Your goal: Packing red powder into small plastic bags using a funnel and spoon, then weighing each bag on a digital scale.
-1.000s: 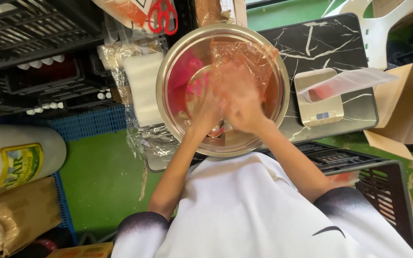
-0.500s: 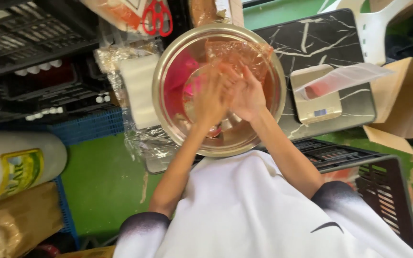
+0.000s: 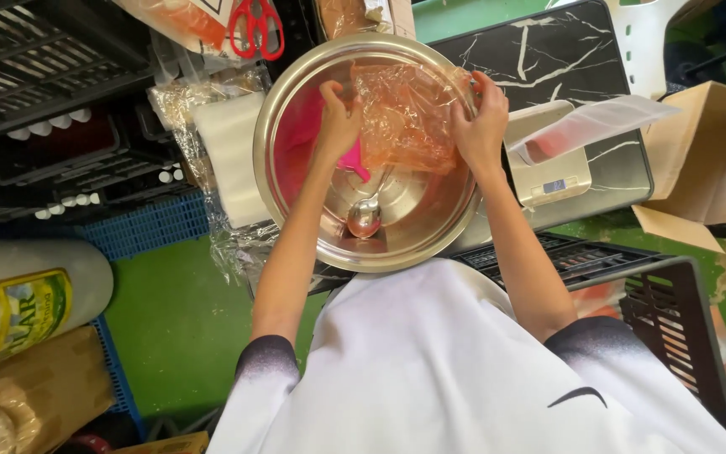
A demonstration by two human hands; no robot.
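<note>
My left hand (image 3: 339, 118) and right hand (image 3: 479, 126) each pinch an edge of the orange-stained plastic bag (image 3: 405, 118), stretched between them over the steel bowl (image 3: 296, 210)'s far rim; its contents look blurred.

White drum with yellow-green label (image 3: 31, 304) at left, small scale screen (image 3: 555, 186) right of bowl, open cardboard box (image 3: 703, 164) far right

A silver bowl (image 3: 430, 227) holds an orange-tinted clear bag (image 3: 405, 118) and a pink scoop (image 3: 353, 160). Far left lie red scissors (image 3: 255, 23). At right are a black slab (image 3: 548, 59) veined white and a brown box (image 3: 716, 160). The floor (image 3: 170, 328) is green, the crate (image 3: 149, 227) at left blue.
</note>
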